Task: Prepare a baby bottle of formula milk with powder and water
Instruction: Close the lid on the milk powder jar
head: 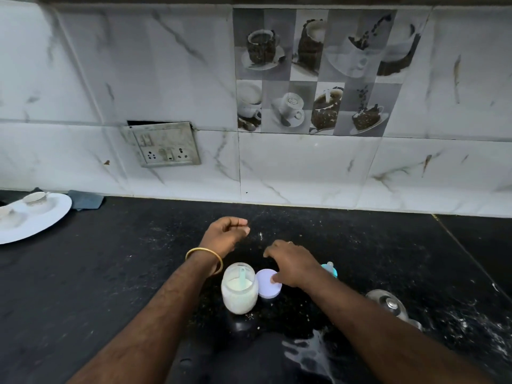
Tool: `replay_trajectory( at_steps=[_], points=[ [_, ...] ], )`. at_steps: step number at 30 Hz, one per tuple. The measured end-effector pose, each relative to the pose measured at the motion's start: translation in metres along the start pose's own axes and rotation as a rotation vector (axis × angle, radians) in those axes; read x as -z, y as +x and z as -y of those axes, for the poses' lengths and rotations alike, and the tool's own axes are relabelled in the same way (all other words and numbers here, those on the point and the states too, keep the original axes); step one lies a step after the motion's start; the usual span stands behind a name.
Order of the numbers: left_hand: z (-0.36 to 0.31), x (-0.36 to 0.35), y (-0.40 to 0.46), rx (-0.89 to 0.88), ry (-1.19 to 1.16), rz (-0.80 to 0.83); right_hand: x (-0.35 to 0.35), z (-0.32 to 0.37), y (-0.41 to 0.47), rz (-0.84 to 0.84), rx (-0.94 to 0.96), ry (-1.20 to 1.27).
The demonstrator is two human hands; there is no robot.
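The person stands at a black speckled worktop (110,273) backed by a marble-patterned tiled wall (304,167). Both forearms reach forward over the near edge of the worktop.

Left hand (225,236): held above the worktop, beyond the jar, with the fingers (243,227) loosely curled and gripping nothing. A gold bangle (204,259) circles the left wrist.

Right hand (291,266): palm down, fingers spread and open. The thumb tip rests on the lavender lid (266,286); no grip on it is visible.

Task items, all close to the near edge at the worktop's middle:
- Clear jar (239,289), upright, lid off, roughly half full of white powder. A pale green scoop (243,277) stands in the powder, handle up.
- The lavender lid lies flat on the worktop, just beside the jar on its right.
- Baby bottle (331,268): only a blue collar and a clear teat show, behind the right wrist. Its body is hidden.

Other items:
- Steel lid with a knob (390,304), towards the right part of the near edge, partly hidden by the right forearm.
- White plate (36,217) at the far left edge, carrying small strainers.
- Blue-grey cloth (86,199) against the wall, beside the plate.
- Switch and socket plate (163,145) on the wall tiles.
- White powder smears on the worktop near the right corner.
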State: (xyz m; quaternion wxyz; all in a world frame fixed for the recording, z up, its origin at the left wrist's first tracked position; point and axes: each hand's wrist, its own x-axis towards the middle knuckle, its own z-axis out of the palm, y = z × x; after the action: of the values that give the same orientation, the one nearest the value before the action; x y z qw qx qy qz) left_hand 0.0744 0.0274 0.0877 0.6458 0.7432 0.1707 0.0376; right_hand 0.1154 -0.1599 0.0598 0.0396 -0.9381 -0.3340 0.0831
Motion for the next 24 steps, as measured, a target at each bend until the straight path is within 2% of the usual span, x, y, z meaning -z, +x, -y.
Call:
replay_trajectory(
  at_steps=[3, 6, 10, 15, 24],
  points=[
    [0.015, 0.014, -0.007, 0.001, 0.129, 0.088, -0.017, 0.003, 0.019, 0.207, -0.001, -0.080],
    [0.041, 0.024, -0.012, -0.009, 0.243, 0.187, -0.030, 0.006, 0.027, 0.282, -0.004, -0.117],
    [0.070, 0.036, -0.016, 0.015, 0.295, 0.253, -0.042, 0.012, 0.032, 0.318, -0.014, -0.147],
    [0.091, 0.041, -0.027, 0.073, 0.348, 0.380, -0.052, 0.023, 0.034, 0.261, -0.050, -0.135],
    [0.105, 0.009, -0.051, -0.014, 0.128, 0.156, -0.059, 0.015, 0.029, 0.129, -0.112, -0.054]
  ],
)
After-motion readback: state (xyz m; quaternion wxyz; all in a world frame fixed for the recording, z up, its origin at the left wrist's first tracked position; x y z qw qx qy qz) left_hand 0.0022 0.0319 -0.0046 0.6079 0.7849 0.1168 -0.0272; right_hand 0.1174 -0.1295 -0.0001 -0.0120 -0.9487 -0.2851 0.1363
